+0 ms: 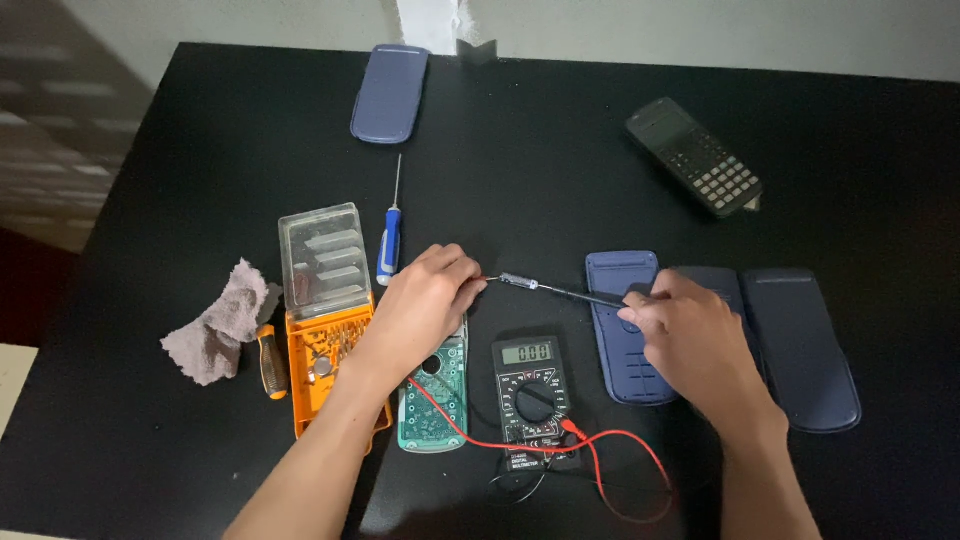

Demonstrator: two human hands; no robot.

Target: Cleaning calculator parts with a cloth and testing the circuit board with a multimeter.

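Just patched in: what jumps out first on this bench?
Two hands meet mid-table: the right hand holds a slim black probe whose tip reaches the left hand. Below them sit an exposed green circuit board and a black multimeter trailing a red lead.

Item count — one black table (200, 120):

- Hands: two — left hand (425, 300), right hand (695, 335).
- Multimeter (532, 400): one.
- Green circuit board (435, 395): one.
- Assembled calculator (694, 156): one.
- Blue covers: four, including the far cover (390, 92).
- Blue-handled screwdriver (390, 235): one.
- Orange bit case (330, 330): one.
- Cloth (220, 325): one.
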